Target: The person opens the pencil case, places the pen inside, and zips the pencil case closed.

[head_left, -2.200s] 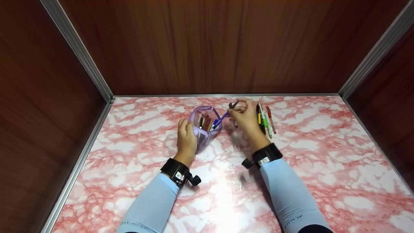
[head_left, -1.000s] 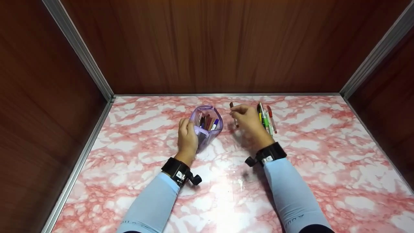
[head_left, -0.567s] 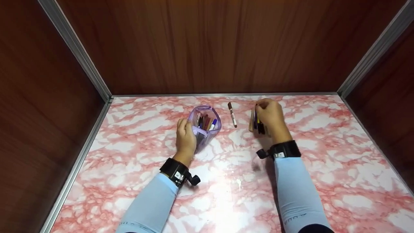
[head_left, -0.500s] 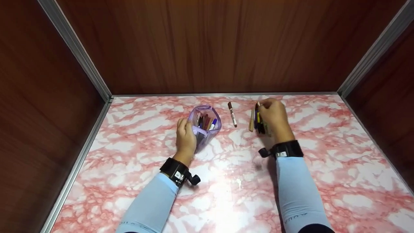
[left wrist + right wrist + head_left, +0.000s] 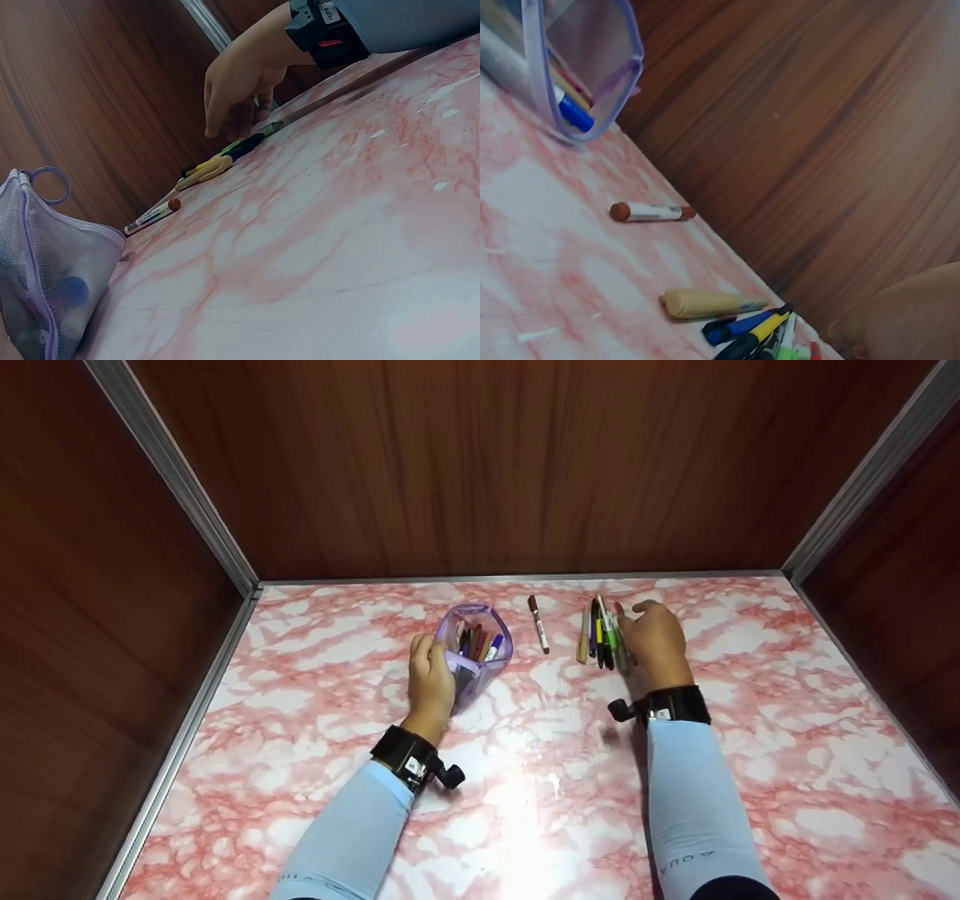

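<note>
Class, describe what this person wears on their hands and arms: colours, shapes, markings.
The left hand and right hand are bare. Each wrist has a black band with a white label and a rounded black knob. Light blue sleeves bear dark lettering, apparently AQUA on the right.

Surface [image 5: 787,750] bright, light apparently from above; I note strong white glare at front centre. Wood panels [image 5: 487,472] dim, side ones darkest. Narrow shadow along the inner edge of the right sleeve [image 5: 697,802]. Both wrist views duller, soft in detail; right hand [image 5: 911,322] indistinct in the right one's lower corner.
</note>
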`<state>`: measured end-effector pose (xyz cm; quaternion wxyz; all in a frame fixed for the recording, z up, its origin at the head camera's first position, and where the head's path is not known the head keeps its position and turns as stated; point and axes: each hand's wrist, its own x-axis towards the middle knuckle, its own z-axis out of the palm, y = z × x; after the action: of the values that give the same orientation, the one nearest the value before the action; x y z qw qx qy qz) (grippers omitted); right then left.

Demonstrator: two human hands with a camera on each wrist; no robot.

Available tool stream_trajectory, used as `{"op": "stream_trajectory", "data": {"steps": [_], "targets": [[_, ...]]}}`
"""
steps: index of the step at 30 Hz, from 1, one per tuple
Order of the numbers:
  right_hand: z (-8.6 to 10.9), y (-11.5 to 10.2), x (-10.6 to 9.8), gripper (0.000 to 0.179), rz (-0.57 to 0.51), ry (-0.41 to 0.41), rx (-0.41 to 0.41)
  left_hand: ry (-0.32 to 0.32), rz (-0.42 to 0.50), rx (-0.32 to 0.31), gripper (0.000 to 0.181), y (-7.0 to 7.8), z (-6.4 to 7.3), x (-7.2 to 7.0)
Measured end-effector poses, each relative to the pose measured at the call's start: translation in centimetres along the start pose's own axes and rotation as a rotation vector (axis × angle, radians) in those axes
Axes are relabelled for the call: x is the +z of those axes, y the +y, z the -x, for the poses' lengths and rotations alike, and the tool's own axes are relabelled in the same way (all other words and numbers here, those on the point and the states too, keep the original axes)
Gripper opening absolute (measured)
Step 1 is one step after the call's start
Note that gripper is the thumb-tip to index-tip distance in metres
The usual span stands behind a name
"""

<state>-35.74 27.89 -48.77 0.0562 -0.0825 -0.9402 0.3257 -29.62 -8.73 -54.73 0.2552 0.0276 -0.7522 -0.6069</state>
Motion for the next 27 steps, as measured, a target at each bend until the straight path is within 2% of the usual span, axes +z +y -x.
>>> {"op": "stream_trajectory", "data": {"steps": [6,12,18,27], "targets": [[-0.03,0.4,0.5,0.056,0.052,-0.07,0.031,-0.003,-0.012,0.004,0.029,-0.03,0.05,-0.02],[-0.06,0.52,0.64,0.048,0.037,-0.084,0.04,-0.009,-0.006,-0.001,0.032,-0.1,0.01,-0.03],[-0.11,0.57,0.72,0.038,0.018,-0.102,0.067,-0.007,-0.012,0.013,0.026,-0.06,0.02,-0.01],[-0.17,0.36,0.61,0.034,0.032,-0.116,0.04,-0.01,-0.01,0.017,0.025,0.05,-0.03,-0.02]]}}
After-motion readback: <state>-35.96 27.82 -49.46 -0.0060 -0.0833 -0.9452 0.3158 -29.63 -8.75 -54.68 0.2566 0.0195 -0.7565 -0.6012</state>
